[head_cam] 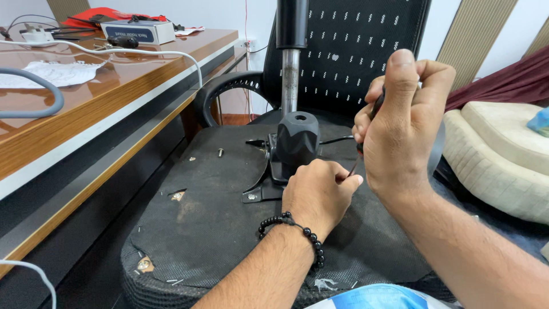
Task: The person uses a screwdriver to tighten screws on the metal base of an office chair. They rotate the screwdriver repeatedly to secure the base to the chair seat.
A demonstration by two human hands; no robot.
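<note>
Your left hand point(317, 191) pinches the screwdriver point(374, 109) shaft low against the upturned chair seat point(229, 212); your right hand point(400, 123), farther up, wraps the handle. If you tilt it, the tip may slip beside the black mechanism point(294, 143) and jab your fingers.

Lighting: bright, even, diffuse; shadows soft. Glare on the glossy surface point(86, 109) at upper left. Focus sharp; slight edge distortion.

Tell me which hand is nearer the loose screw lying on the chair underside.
Left. The left hand sits right of the loose screw, down by the chair mechanism; the right hand, gripping a screwdriver handle, is raised farther right.
</note>
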